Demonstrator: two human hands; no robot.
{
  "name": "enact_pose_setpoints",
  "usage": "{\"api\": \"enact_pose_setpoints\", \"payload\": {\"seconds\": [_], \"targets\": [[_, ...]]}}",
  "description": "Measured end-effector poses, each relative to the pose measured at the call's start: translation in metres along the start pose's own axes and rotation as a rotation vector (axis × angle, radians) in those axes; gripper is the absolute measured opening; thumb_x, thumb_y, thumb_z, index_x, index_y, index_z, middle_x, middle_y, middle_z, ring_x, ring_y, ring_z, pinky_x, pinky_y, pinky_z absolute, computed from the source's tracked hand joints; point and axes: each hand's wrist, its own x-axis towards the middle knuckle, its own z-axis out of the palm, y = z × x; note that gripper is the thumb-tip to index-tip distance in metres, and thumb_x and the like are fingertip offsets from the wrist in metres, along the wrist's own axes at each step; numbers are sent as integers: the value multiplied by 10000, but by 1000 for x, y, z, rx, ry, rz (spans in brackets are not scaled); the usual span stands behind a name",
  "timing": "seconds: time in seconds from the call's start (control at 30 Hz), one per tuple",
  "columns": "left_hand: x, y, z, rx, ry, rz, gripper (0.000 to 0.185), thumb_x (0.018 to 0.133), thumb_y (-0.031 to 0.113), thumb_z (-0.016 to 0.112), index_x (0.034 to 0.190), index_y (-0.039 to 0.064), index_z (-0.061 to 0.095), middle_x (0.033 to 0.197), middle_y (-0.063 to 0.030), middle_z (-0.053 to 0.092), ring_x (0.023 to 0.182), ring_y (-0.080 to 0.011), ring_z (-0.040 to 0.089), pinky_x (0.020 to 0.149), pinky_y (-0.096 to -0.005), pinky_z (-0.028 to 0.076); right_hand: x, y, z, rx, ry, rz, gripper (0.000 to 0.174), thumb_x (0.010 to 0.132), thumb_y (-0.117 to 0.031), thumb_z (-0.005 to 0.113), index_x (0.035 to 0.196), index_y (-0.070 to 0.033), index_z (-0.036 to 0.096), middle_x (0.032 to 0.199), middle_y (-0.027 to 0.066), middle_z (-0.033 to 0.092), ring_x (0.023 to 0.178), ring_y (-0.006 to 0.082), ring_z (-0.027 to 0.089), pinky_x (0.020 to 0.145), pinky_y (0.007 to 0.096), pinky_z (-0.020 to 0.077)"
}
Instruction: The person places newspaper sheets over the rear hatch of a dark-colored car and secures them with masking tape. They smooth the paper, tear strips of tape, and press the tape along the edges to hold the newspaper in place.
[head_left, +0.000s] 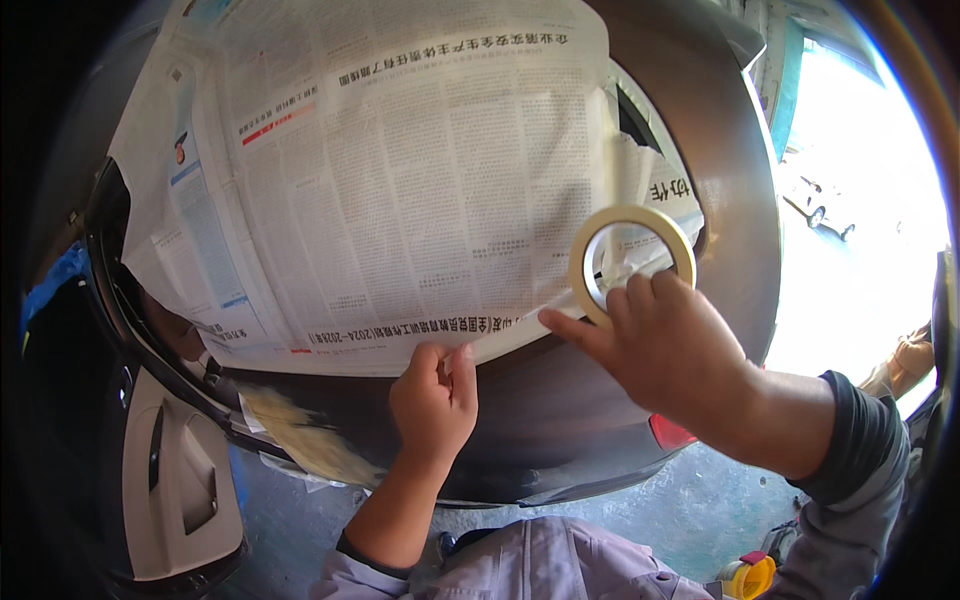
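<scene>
My right hand (667, 345) grips a roll of masking tape (682, 244), fingers hooked through its ring, with the thumb stretched along the lower edge of a newspaper sheet (420, 187). Just below that edge is my left hand (435, 405), its thumb and forefinger pinched on a small pale strip (448, 365); whether this is tape or paper cannot be told. The printed sheet spreads across the window area of a dark grey car body (540, 412). A smaller torn newspaper piece (645, 176) lies beside it at the right, partly behind the tape roll.
A car door with a beige inner panel (180, 480) stands at the lower left. Tan bare patches (307, 435) mark the bodywork near a red tail light (671, 431). A yellow bucket (750, 577) sits on the concrete floor (592, 532). Outside, a white car (814, 199) shows.
</scene>
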Motion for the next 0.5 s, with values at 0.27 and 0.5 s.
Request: {"api": "enact_pose_setpoints", "payload": {"seconds": [0.27, 0.5], "targets": [[1, 1, 11, 85, -17, 4, 293, 1063, 262, 785, 904, 45, 669, 657, -104, 668, 552, -239, 655, 574, -352, 517, 11, 1, 5, -106, -5, 22, 610, 1099, -291, 636, 1695, -241, 517, 1001, -25, 658, 987, 170, 633, 825, 324, 431], [8, 2, 13, 207, -47, 34, 331, 1016, 278, 831, 827, 59, 670, 646, -108, 685, 568, -314, 684, 576, -404, 533, 15, -3, 8, -131, -39, 48, 595, 1125, -253, 619, 1705, -326, 509, 984, -3, 661, 923, 169, 642, 818, 341, 459]]}}
